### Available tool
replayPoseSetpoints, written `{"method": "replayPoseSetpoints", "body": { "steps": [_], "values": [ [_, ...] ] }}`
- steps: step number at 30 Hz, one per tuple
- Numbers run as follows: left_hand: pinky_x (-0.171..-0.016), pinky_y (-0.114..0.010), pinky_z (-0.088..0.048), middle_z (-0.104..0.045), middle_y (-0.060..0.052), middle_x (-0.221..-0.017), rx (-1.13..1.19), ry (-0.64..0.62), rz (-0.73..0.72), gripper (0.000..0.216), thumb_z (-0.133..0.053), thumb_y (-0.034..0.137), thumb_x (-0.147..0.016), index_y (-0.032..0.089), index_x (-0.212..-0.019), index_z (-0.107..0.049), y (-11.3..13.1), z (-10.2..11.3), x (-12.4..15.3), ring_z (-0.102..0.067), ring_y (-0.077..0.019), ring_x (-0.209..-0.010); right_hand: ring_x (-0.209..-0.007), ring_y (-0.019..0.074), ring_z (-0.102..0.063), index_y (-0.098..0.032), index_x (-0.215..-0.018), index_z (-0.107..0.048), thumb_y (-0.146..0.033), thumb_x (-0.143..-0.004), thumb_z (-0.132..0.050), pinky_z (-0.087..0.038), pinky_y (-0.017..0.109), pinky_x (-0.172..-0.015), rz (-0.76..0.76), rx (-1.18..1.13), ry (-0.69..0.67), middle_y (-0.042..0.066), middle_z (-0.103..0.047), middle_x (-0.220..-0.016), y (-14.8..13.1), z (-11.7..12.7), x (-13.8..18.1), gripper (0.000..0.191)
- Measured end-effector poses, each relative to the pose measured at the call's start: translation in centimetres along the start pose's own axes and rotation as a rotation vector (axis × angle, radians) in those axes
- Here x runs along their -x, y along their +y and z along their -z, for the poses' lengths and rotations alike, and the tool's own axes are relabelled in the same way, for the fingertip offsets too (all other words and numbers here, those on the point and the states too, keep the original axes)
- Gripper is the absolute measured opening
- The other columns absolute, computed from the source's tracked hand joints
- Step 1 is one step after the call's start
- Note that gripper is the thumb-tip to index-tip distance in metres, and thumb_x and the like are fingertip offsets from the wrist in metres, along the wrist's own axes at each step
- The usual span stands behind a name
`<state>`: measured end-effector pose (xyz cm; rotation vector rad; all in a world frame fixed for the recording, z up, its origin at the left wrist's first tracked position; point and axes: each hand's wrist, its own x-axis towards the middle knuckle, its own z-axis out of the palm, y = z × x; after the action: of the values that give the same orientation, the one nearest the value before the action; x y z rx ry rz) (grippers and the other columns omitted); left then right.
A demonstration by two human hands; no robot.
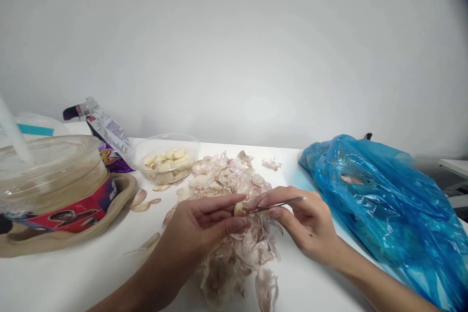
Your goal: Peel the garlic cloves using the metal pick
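Between the thumb and fingers of my left hand (208, 222) is a pale garlic clove (239, 208). My right hand (307, 219) pinches a thin metal tool (287, 202), a small knife or similar; its exact kind is hard to make out. The tool's tip reaches the clove. Beneath both hands spreads a heap of papery garlic skins (234, 175). Peeled cloves (170, 160) lie in a clear plastic bowl (137, 152) behind my left hand. A few unpeeled cloves (140, 198) rest on the white table (288, 268) left of the heap.
A large lidded drink cup (54, 180) with a straw sits in a cardboard carrier (124, 190) at the left. Behind it stands an opened snack packet (109, 129). A crumpled blue plastic bag (373, 200) covers the right side. A plain wall rises behind the table.
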<state>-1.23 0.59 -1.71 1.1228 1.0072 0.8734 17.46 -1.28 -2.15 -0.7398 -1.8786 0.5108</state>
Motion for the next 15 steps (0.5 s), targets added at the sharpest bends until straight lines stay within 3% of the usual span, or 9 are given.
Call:
{"method": "replayPoseSetpoints", "body": {
  "steps": [15],
  "values": [
    [-0.065,-0.022,-0.054,-0.077,-0.004,-0.071,0.009,-0.006,-0.015,0.03,-0.077,0.019,-0.056,0.022,-0.086,-0.074,0.03,-0.11,-0.01,-0.07,-0.0191,-0.07,-0.076,0.0163,-0.067,-0.019,-0.093,-0.064,-0.013,-0.082,-0.056,-0.055,0.029,-0.068,-0.008,0.026,0.062,0.005,-0.071,-0.085,-0.05,-0.14,0.19,0.015]
  ]
}}
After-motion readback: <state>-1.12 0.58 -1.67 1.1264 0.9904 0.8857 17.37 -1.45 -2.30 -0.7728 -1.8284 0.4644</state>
